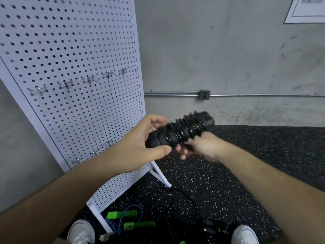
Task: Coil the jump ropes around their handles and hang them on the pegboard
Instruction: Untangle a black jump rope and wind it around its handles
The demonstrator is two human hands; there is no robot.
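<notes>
A black jump rope is wound in tight coils around its black handles, held up at chest height in front of the wall. My left hand grips the lower left end of the handles. My right hand holds the bundle from below near its middle, blurred by motion. The white pegboard stands at the left with a row of metal hooks and a few more hooks lower down; all of them are bare.
On the black speckled floor lie a jump rope with green handles and a blue cord by the pegboard foot, and another black rope between my white shoes. A grey wall with a conduit and outlet is behind.
</notes>
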